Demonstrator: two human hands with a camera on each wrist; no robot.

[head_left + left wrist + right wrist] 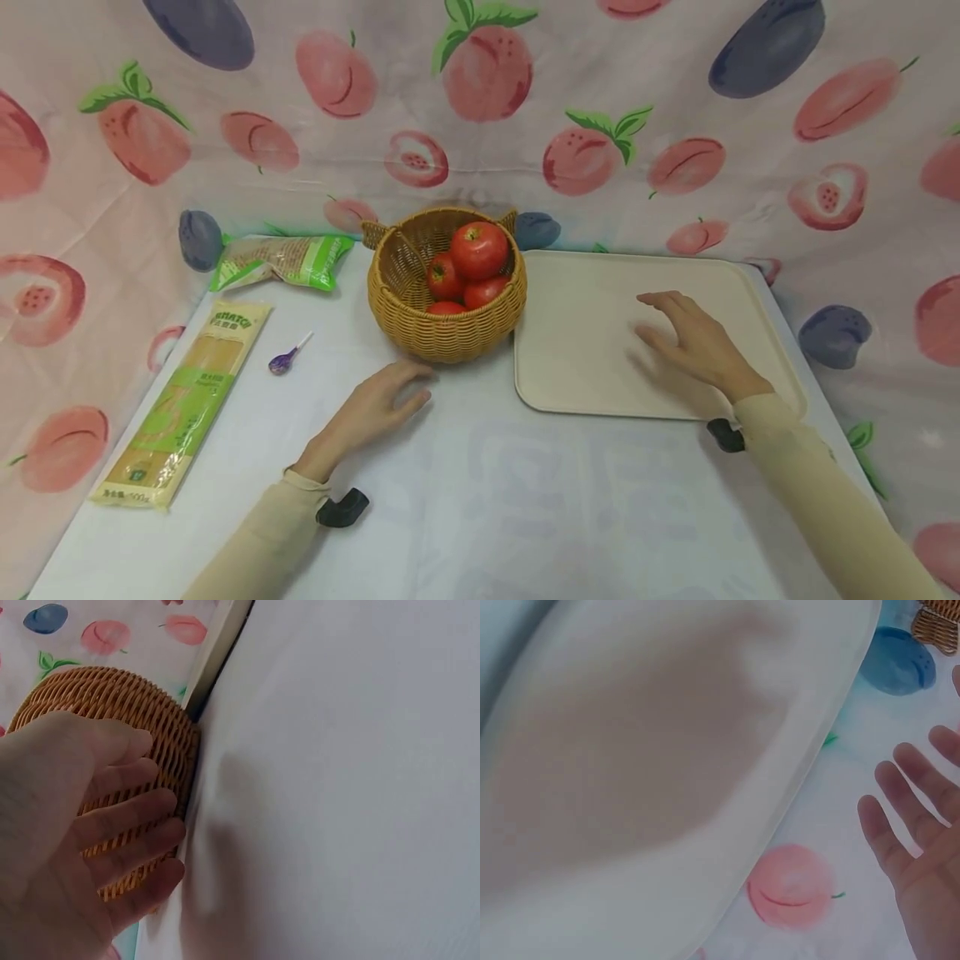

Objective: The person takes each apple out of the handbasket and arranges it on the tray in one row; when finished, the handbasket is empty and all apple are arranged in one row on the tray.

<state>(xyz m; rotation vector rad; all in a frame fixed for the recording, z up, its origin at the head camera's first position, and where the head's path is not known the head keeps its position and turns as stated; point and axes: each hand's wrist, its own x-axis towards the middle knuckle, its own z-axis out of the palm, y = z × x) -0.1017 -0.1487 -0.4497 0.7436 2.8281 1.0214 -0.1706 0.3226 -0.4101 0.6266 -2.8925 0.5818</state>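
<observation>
A round wicker basket stands at the back middle of the table, with several red apples in it. My left hand is just in front of the basket's lower left side, fingers relaxed and holding nothing. In the left wrist view the spread fingers of that hand overlap the basket's woven wall. Over the right part of a cream tray hovers my right hand, its fingers loosely extended and its shadow falling on the tray.
At the left lie a long pack of spaghetti, a green and clear plastic bag of food and a lollipop in a purple wrapper. A fruit-printed cloth hangs behind the white table.
</observation>
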